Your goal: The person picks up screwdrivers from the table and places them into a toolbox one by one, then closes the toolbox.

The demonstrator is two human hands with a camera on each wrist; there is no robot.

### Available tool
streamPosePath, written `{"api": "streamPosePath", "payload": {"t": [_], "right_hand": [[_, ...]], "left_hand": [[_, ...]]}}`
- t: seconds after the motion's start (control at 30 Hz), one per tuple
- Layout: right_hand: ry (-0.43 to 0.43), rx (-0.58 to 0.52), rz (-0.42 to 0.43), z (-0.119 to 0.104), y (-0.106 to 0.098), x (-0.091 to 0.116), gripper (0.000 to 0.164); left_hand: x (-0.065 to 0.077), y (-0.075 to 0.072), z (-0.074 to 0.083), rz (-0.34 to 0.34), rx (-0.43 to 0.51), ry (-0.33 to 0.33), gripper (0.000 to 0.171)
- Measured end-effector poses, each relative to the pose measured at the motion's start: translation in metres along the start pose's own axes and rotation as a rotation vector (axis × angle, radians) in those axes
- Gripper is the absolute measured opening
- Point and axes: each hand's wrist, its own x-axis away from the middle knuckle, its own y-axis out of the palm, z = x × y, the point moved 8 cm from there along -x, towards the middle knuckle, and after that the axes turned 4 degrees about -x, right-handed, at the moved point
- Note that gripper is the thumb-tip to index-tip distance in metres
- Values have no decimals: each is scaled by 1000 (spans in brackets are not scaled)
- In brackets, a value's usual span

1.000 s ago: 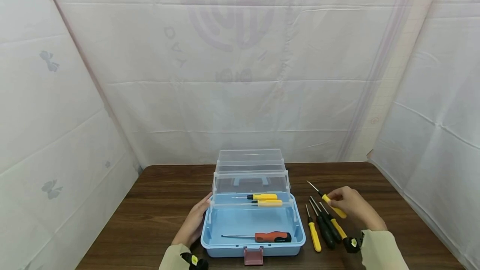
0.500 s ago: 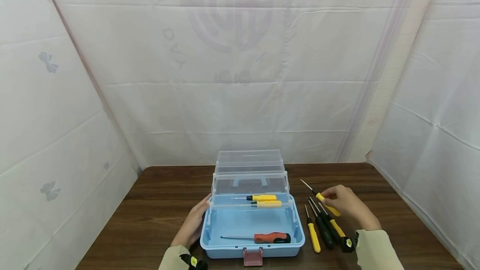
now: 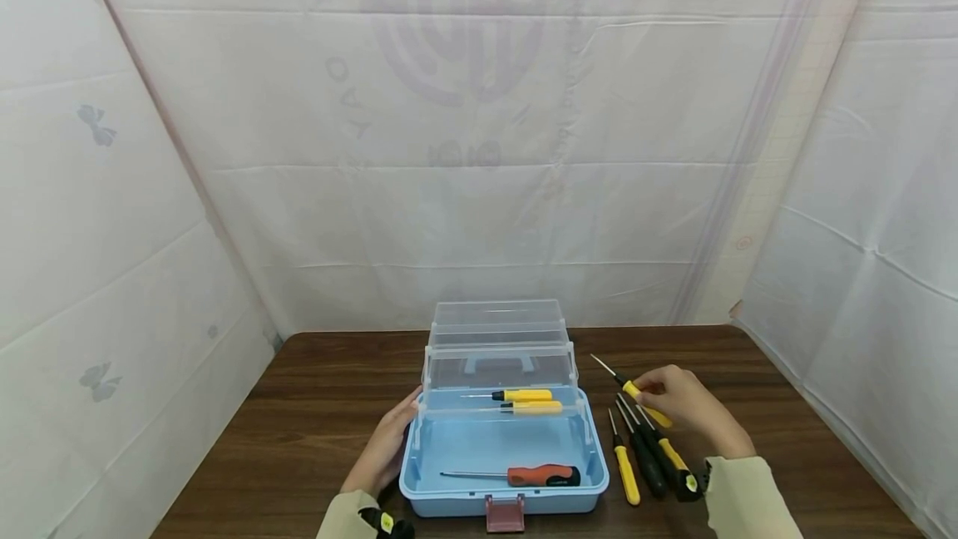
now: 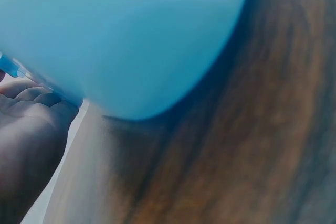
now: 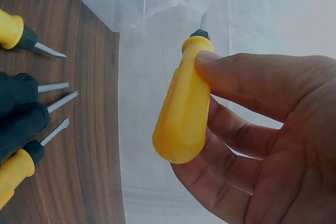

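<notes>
My right hand (image 3: 684, 402) pinches a yellow-handled screwdriver (image 5: 181, 114) between thumb and fingers, its shaft pointing away and to the left. In the right wrist view the handle stands out from the fingertips. My left hand (image 3: 383, 447) rests along the left side of a light blue toolbox (image 3: 449, 504), its fingers lying against the wall in the left wrist view. Inside the box are a red-and-black screwdriver (image 3: 545, 475) near the front and two yellow-handled screwdrivers (image 3: 527, 395) near the back, seen partly through the clear lid (image 3: 497, 327), which stands open.
Beside the box on the right, several screwdrivers lie on the dark wooden table (image 3: 299, 406): a yellow one (image 3: 627, 472), black ones (image 3: 648, 462) and a black-and-yellow one (image 3: 674, 456). A pink latch (image 3: 505, 514) hangs at the box front. White sheeting surrounds the table.
My right hand has moved left with the yellow screwdriver, bringing its tip closer to the box. My left hand and the box have stayed in place.
</notes>
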Motion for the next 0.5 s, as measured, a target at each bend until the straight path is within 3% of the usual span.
{"api": "streamPosePath", "payload": {"t": [0.5], "right_hand": [[-87,-17,-19,-19,1,-2,19]], "left_hand": [[-1,0,-2,-1,-2,-6,59]]}}
